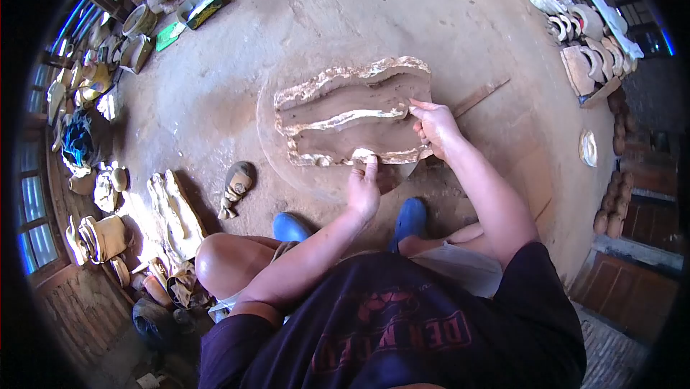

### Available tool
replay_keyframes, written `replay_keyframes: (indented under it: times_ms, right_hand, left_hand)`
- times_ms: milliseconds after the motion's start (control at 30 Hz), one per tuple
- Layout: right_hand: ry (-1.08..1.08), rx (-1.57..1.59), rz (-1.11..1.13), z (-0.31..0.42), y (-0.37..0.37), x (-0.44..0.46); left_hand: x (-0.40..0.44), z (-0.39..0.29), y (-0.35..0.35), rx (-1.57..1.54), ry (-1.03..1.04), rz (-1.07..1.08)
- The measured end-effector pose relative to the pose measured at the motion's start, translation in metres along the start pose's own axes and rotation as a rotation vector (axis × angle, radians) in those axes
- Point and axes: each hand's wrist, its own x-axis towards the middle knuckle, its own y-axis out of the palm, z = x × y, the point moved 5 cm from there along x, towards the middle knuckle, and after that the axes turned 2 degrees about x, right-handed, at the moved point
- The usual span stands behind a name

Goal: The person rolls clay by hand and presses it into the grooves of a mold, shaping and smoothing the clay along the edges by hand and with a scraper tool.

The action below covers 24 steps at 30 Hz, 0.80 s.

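Observation:
A mould-like block (pixel 352 114) with pale, ragged rims and brown clay-coloured hollows lies on a round board (pixel 267 137) on the floor. My left hand (pixel 364 186) grips the block's near edge, its thumb on the rim and its other fingers hidden beneath. At the block's right end is my right hand (pixel 433 126), its thumb and index finger pinched together near the middle ridge. Whatever sits between those fingertips is too small to name. A flat wooden strip (pixel 483 97) lies just right of my right hand.
A tied sack-like bundle (pixel 238 182) lies left of my blue shoes (pixel 291 227). A long pale mould (pixel 172 213) rests farther left among clutter. Containers, including a rectangular tub (pixel 199 7), stand at the upper left. Curved pieces (pixel 600 60) are stacked at the upper right.

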Motion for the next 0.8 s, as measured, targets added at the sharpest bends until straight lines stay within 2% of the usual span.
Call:
replay_keyframes:
  times_ms: [100, 167, 200, 233, 300, 333, 367, 400, 500, 567, 600, 633, 667, 700, 767, 800]
  right_hand:
    - [-0.117, -0.062, -0.04, 0.004, 0.023, -0.005]
    - [0.006, -0.098, 0.081, 0.017, 0.014, -0.003]
    - [-0.018, -0.127, 0.051, 0.026, 0.011, -0.001]
    - [-0.041, -0.157, 0.023, 0.039, 0.002, 0.005]
    - [-0.063, -0.321, 0.108, 0.043, 0.004, 0.023]
    - [-0.069, -0.399, 0.147, 0.041, 0.006, 0.027]
    - [-0.08, -0.385, 0.141, 0.042, 0.006, 0.026]
    - [-0.088, -0.373, 0.137, 0.042, 0.008, 0.022]
    - [-0.109, -0.213, 0.061, 0.025, 0.03, 0.005]
    - [-0.117, -0.295, 0.084, 0.028, 0.035, -0.009]
    - [-0.103, -0.206, 0.111, 0.03, 0.029, -0.002]
    - [-0.088, -0.114, 0.138, 0.034, 0.019, 0.005]
    - [-0.093, -0.157, 0.112, 0.04, 0.0, 0.007]
    - [-0.171, -0.088, -0.03, 0.044, -0.016, 0.007]
    - [-0.33, -0.066, -0.266, 0.045, -0.045, 0.003]
    - [-0.234, -0.025, -0.303, 0.022, -0.054, 0.011]
  left_hand:
    - [0.0, -0.004, 0.002, 0.13, -0.14, 0.074]
    - [0.004, -0.006, -0.001, 0.248, -0.26, 0.203]
    - [-0.003, -0.022, 0.002, 0.36, -0.306, 0.212]
    - [-0.008, -0.042, 0.015, 0.465, -0.27, 0.278]
    - [-0.02, -0.077, 0.023, 0.671, -0.19, 0.406]
    - [-0.024, -0.107, 0.025, 0.676, 0.02, 0.392]
    - [-0.026, -0.144, 0.022, 0.819, 0.361, 0.163]
    - [-0.015, -0.168, 0.01, 0.785, 0.668, 0.017]
    - [0.011, -0.227, -0.039, 1.146, 1.054, -0.352]
    - [0.037, -0.221, -0.066, 1.149, 1.025, -0.301]
    - [0.051, -0.207, -0.074, 0.989, 0.848, -0.199]
    - [0.051, -0.198, -0.072, 1.056, 0.735, -0.186]
    - [0.049, -0.196, -0.068, 1.117, 0.781, -0.19]
    - [0.046, -0.195, -0.066, 1.177, 0.821, -0.199]
    - [0.047, -0.195, -0.069, 1.203, 0.733, -0.228]
    - [0.049, -0.192, -0.073, 1.183, 0.694, -0.249]
